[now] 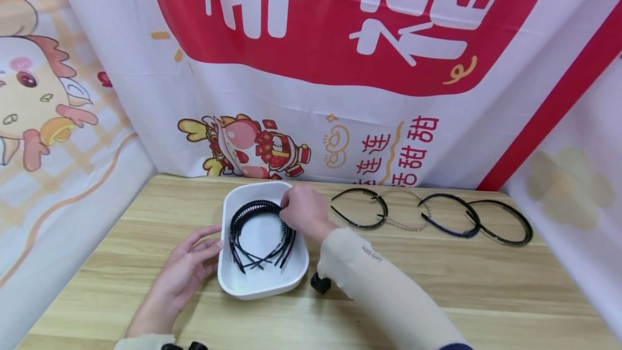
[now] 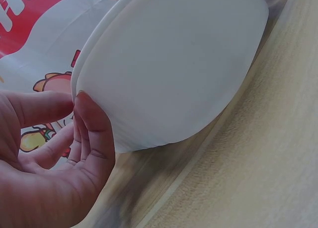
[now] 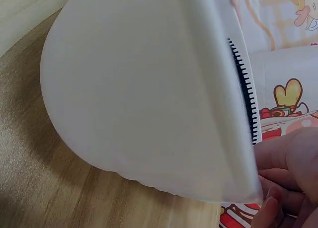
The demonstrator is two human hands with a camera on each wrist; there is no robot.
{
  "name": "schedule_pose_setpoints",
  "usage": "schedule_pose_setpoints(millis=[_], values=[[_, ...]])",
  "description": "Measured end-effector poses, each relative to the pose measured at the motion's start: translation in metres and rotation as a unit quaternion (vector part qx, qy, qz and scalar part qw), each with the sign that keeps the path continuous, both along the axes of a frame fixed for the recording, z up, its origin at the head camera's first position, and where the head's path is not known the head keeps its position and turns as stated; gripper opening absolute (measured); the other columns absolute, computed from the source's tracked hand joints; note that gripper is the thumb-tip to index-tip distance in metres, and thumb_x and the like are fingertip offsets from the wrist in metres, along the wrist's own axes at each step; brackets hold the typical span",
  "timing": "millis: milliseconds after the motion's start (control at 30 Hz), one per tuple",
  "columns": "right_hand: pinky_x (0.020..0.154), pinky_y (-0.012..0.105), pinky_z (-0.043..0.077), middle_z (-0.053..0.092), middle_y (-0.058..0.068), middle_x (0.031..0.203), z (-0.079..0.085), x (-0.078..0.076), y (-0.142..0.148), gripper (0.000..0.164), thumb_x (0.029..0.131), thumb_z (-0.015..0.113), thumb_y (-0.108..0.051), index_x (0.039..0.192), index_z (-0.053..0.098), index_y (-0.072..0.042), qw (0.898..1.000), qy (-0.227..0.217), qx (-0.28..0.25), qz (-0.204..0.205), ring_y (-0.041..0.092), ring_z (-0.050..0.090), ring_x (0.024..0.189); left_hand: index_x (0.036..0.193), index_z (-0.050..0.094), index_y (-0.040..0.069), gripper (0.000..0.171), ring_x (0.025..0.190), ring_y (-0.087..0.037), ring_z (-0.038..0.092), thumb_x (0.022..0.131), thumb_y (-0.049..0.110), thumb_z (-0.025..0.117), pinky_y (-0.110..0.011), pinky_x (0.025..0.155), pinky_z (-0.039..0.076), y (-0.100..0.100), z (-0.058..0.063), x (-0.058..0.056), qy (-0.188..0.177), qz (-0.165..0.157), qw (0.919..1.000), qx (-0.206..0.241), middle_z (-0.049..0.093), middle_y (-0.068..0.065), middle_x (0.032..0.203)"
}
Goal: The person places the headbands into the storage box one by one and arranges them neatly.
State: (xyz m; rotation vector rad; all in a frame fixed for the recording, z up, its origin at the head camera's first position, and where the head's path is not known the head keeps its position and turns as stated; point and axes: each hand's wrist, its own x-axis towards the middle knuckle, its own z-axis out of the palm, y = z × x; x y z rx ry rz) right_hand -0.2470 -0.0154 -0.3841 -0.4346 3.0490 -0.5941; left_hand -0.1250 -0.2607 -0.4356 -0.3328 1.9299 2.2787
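Observation:
A white plastic tub holds several black headbands, some with comb teeth, in an overlapping bunch. My left hand is at the tub's left side; in the left wrist view its thumb and forefinger pinch the rim. At the upper right my right hand reaches over the rim, fingers curled at the headbands' right side, gripping a black one. In the right wrist view a toothed headband shows along the rim beside those fingers, while the tub's wall hides the rest of the bunch.
Right of the tub, a row of overlapping headbands lies on the wooden table: a black one, a pale beaded one, a dark blue one and another black one. A printed cloth hangs behind.

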Motion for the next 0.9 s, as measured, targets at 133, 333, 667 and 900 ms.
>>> schedule_pose_setpoints(millis=[133, 333, 667, 900], values=[[0.075, 0.032, 0.058, 0.078, -0.009, 0.090, -0.0006, 0.0002, -0.0005, 0.005, 0.088, 0.081, -0.021, 0.088, 0.084, -0.025, 1.000, -0.001, -0.004, -0.003, 0.014, 0.069, 0.091, 0.131, 0.063, 0.030, 0.035, 0.101, -0.011, 0.073, 0.105, 0.006, 0.063, -0.030, 0.090, 0.062, 0.0001, -0.0002, -0.0002, 0.002, 0.000, 1.0000, 0.000, 0.078, 0.008, 0.110], [0.077, 0.032, 0.058, 0.078, -0.009, 0.090, -0.0005, 0.0003, -0.0011, 0.005, 0.089, 0.081, -0.022, 0.088, 0.083, -0.026, 1.000, -0.010, -0.004, -0.008, 0.013, 0.068, 0.090, 0.131, 0.064, 0.030, 0.035, 0.101, -0.011, 0.073, 0.105, 0.006, 0.064, -0.030, 0.091, 0.062, 0.0000, -0.0004, 0.0003, 0.002, 0.000, 1.0000, -0.001, 0.078, 0.008, 0.110], [0.079, 0.033, 0.058, 0.077, -0.008, 0.090, 0.0007, 0.0020, -0.0012, 0.003, 0.090, 0.082, -0.023, 0.090, 0.084, -0.024, 1.000, -0.021, -0.014, -0.017, 0.014, 0.066, 0.091, 0.130, 0.065, 0.030, 0.035, 0.101, -0.011, 0.073, 0.105, 0.006, 0.064, -0.030, 0.090, 0.062, 0.0013, 0.0007, 0.0016, 0.004, 0.002, 1.0000, -0.001, 0.077, 0.009, 0.108], [0.082, 0.031, 0.058, 0.077, -0.007, 0.090, 0.0010, 0.0025, 0.0011, 0.004, 0.091, 0.083, -0.021, 0.095, 0.084, -0.021, 0.998, -0.036, -0.053, -0.006, 0.013, 0.065, 0.089, 0.130, 0.065, 0.030, 0.034, 0.100, -0.011, 0.073, 0.105, 0.006, 0.064, -0.029, 0.090, 0.062, 0.0011, 0.0012, 0.0019, 0.003, 0.004, 1.0000, 0.000, 0.077, 0.009, 0.108]])
